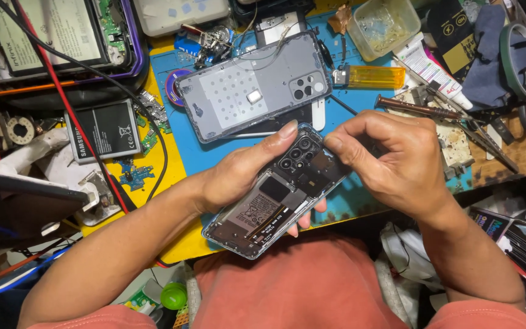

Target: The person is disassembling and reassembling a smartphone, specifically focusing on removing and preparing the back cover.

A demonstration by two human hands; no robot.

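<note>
My left hand (238, 173) cradles an opened smartphone (275, 198) from below, its back cover off so the battery, camera lenses and board show. The thumb lies along the phone's top edge. My right hand (391, 158) hovers over the phone's upper right corner, with fingertips pinched together at the board near the cameras. Whether something tiny sits between those fingertips I cannot tell. The phone's removed grey back cover (245, 88) lies inside-up on the blue mat (196, 152) just beyond the hands.
A loose black battery (105, 129) rests at left by small circuit boards (134, 175). A yellow lighter (375, 77), a clear plastic tub (383, 27), a screwdriver (418, 108), tweezers (488, 141) and tape rolls (522, 61) crowd the right. Another opened device (56, 33) lies at far left.
</note>
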